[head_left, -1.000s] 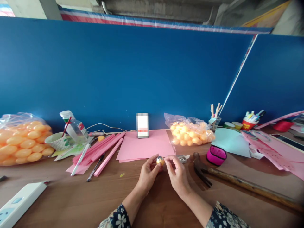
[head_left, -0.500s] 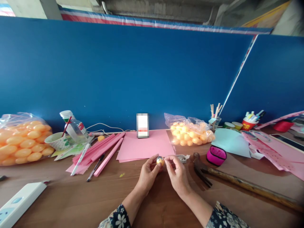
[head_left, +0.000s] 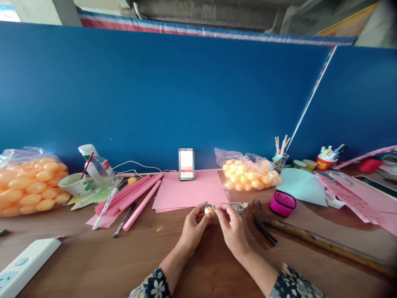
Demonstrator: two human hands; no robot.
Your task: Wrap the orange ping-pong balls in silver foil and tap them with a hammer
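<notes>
Between my two hands is a small orange ball (head_left: 209, 211) with a shiny silver upper part, raised a little above the brown table. My left hand (head_left: 194, 227) grips it from the left with thumb and fingers. At its right side, the thumb and index finger of my right hand (head_left: 232, 228) close together against the ball's edge; whether they also pinch something small there, I cannot make out. Just behind my right hand lies a small clear packet with silvery pieces (head_left: 238, 208), partly covered by the fingers.
Pink paper sheets (head_left: 189, 192) lie beyond my hands, with a phone (head_left: 186, 164) upright behind. Bags of orange balls (head_left: 31, 186) stand left and back right (head_left: 248, 176). A hammer (head_left: 310, 236) and magenta band (head_left: 283, 203) lie right; pink strips (head_left: 130, 194) and a power strip (head_left: 29, 265) left.
The ball has turned very slightly between my fingers. Both hands stay in almost the same place, and nothing else has visibly moved.
</notes>
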